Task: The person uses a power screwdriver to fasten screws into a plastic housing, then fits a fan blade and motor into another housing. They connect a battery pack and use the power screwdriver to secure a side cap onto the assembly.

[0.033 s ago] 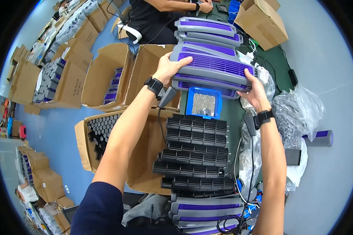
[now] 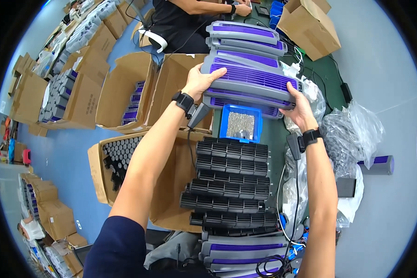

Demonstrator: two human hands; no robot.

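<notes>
A long grey housing with a purple slatted grille lies between my two hands at the upper middle. My left hand grips its left end, thumb on top. At the right end my right hand closes round it, thumb on the upper face and fingers by the lower edge. Similar housings lie stacked beyond it, and another purple-grilled piece shows just below. Right under my hands stands a blue tray of small metal parts. Black finned cylinders lie in rows nearer me.
Open cardboard boxes stand along the left, one holding grey-ended cylinders. Clear plastic bags and cables crowd the right side. More housings lie at the near edge. Another person's hand is at the far end.
The held housing has tilted slightly, showing a little more of its purple grille. A small white thing now shows at the other person's hand.
</notes>
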